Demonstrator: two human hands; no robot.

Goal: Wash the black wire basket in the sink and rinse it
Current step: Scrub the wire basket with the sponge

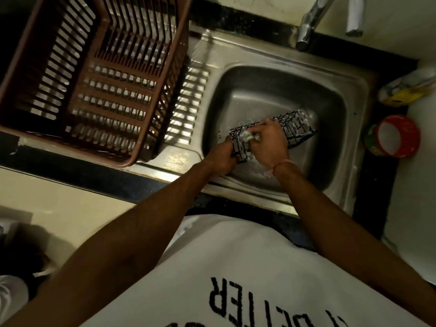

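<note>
Scrubbing underway: we grip the near-left end of the black wire basket [273, 135] with our left hand [223, 156], its long axis running toward the steel sink's [330, 74] far-right corner, while our right hand [267, 142] clutches a soapy scrubber [246, 136] against it.

Pale counter [59, 204] with inset steel sink [354, 109]. Brown slatted dish rack [99, 74] stands on the drainboard, left of the basin. Black wire basket [295, 128] lies in the basin. Red-rimmed tub [394, 138] and yellow packet [405, 90] rest at right.
</note>
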